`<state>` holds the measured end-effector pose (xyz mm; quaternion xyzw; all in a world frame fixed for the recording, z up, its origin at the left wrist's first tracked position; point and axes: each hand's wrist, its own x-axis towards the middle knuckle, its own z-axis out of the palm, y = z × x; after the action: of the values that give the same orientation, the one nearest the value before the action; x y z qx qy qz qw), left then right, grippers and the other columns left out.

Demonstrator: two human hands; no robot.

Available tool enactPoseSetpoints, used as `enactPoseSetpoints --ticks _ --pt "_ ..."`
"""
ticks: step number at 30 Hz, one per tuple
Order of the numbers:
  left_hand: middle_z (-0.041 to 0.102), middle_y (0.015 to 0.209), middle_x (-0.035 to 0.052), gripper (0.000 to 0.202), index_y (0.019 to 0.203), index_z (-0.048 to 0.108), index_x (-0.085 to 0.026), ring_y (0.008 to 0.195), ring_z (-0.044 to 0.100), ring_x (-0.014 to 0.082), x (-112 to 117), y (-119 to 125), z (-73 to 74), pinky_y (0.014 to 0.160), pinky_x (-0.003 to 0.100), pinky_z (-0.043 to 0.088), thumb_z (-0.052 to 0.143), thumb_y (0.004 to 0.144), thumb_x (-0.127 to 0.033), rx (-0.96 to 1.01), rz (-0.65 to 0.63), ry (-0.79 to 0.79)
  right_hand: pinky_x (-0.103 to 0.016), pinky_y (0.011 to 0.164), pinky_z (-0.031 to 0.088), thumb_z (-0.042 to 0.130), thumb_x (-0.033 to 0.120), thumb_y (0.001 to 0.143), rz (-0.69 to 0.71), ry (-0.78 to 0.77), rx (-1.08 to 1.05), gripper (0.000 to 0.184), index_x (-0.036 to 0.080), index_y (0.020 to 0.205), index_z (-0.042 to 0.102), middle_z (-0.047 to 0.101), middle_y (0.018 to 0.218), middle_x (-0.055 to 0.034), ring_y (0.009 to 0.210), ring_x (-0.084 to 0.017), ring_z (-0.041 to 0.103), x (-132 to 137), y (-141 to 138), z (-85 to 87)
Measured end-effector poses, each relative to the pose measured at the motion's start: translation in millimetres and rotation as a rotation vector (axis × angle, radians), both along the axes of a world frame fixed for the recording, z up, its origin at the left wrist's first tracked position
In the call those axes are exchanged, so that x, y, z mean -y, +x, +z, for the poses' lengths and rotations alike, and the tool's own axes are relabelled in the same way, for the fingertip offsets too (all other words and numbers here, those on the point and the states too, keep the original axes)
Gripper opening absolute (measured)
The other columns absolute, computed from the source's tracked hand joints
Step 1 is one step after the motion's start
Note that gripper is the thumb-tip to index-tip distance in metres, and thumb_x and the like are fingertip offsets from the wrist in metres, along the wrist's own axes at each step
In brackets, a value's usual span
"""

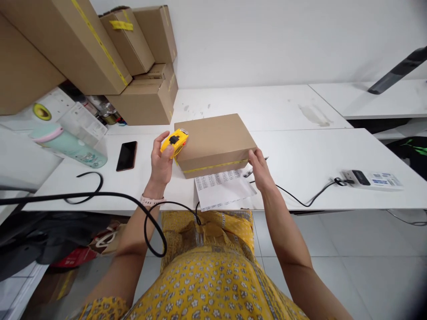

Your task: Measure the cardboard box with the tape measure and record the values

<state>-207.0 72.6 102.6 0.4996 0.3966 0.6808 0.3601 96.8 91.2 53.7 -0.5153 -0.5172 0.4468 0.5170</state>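
Note:
A brown cardboard box [213,133] with a yellow tape strip along its near side is in front of me, over a printed sheet [223,193]. My left hand [162,162] is closed around a yellow tape measure [175,141] at the box's left end. The fingers of my right hand [261,171] grip the near right corner of the box. A slim pen-like item [248,173] shows on both sides of that hand; whether the hand holds it or it lies behind, I cannot tell. The underside of the box is hidden.
Cardboard boxes [143,100] are stacked at the back left. Nearer are a mint bottle [71,144] and a phone [126,155]. A black cable [113,194] loops across my left arm. A power strip [372,178] lies at the right.

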Motion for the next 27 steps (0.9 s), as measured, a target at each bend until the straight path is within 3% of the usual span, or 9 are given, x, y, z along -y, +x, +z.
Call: enactPoseSetpoints --ticks 3,5,7,9,11,13,18,23,27 --pt "0.069 0.111 0.0048 0.061 0.12 0.06 -0.026 0.105 0.071 0.0242 9.5 8.0 18.5 0.096 0.038 0.057 0.08 0.073 -0.059 -0.052 0.025 0.072 -0.051 0.116 0.039 0.054 0.065 0.091 -0.133 0.076 0.037 0.058 0.032 0.138 0.053 0.053 0.15 -0.007 0.142 -0.026 0.046 1.4 8.0 13.3" --pt "0.069 0.107 0.0045 0.064 0.12 0.062 -0.026 0.099 0.072 0.0252 20.9 18.0 32.0 0.091 0.039 0.059 0.08 0.072 -0.062 -0.084 -0.064 0.049 -0.049 0.11 0.045 0.052 0.064 0.093 -0.184 0.174 0.052 0.051 0.031 0.131 0.059 0.062 0.137 -0.0077 0.132 -0.026 0.055 9.6 8.1 33.9" --pt "0.069 0.103 0.0049 0.065 0.121 0.061 -0.025 0.092 0.073 0.0261 34.0 32.0 39.3 0.082 0.04 0.062 0.079 0.072 -0.064 -0.109 -0.221 -0.039 -0.044 0.098 0.052 0.047 0.064 0.096 -0.091 0.224 0.034 0.046 0.03 0.12 0.066 0.07 0.117 -0.0071 0.114 -0.023 0.065 22.2 1.4 57.4" --pt "0.069 0.098 0.005 0.065 0.124 0.059 -0.023 0.085 0.073 0.0255 45.8 47.6 38.5 0.073 0.038 0.062 0.078 0.075 -0.062 -0.129 -0.376 -0.134 -0.04 0.087 0.056 0.045 0.066 0.096 0.098 0.201 -0.016 0.048 0.028 0.112 0.071 0.072 0.103 -0.0063 0.097 -0.021 0.068 36.5 -10.2 76.5" --pt "0.068 0.093 0.0044 0.065 0.127 0.055 -0.022 0.081 0.073 0.0235 54.1 60.7 32.6 0.069 0.035 0.062 0.076 0.078 -0.059 -0.141 -0.482 -0.204 -0.037 0.08 0.056 0.046 0.069 0.094 0.263 0.147 -0.05 0.052 0.027 0.108 0.074 0.072 0.095 -0.0055 0.085 -0.019 0.068 48.9 -21.8 86.5" --pt "0.068 0.092 0.0035 0.065 0.13 0.052 -0.022 0.079 0.072 0.0214 58.1 68.3 26.0 0.071 0.034 0.061 0.074 0.081 -0.057 -0.143 -0.523 -0.247 -0.036 0.076 0.056 0.047 0.07 0.094 0.341 0.098 -0.052 0.054 0.025 0.103 0.076 0.072 0.091 -0.005 0.08 -0.018 0.066 56.2 -28.9 87.7" --pt "0.065 0.09 0.0022 0.061 0.131 0.052 -0.023 0.08 0.069 0.0194 56.9 65.8 20.0 0.07 0.031 0.059 0.071 0.083 -0.057 -0.176 -0.469 -0.248 -0.033 0.072 0.057 0.053 0.068 0.091 0.382 0.017 -0.11 0.052 0.022 0.094 0.076 0.07 0.082 -0.0041 0.075 -0.016 0.065 53.9 -27.6 79.3" --pt "0.065 0.091 0.0024 0.065 0.131 0.052 -0.023 0.077 0.067 0.0185 53.4 61.4 21.2 0.066 0.029 0.057 0.073 0.081 -0.059 -0.233 -0.407 -0.211 -0.029 0.065 0.055 0.065 0.064 0.086 0.45 -0.007 -0.119 0.043 0.022 0.089 0.074 0.064 0.076 -0.0008 0.069 -0.013 0.06 51.5 -32.1 83.8" --pt "0.065 0.091 0.003 0.064 0.13 0.055 -0.024 0.08 0.069 0.0207 48.0 52.4 31.1 0.071 0.034 0.06 0.075 0.079 -0.059 -0.287 -0.316 -0.175 -0.025 0.054 0.046 0.077 0.055 0.08 0.355 0.066 -0.115 0.033 0.024 0.088 0.071 0.061 0.073 0.003 0.06 -0.009 0.052 33.5 -30.9 92.6"
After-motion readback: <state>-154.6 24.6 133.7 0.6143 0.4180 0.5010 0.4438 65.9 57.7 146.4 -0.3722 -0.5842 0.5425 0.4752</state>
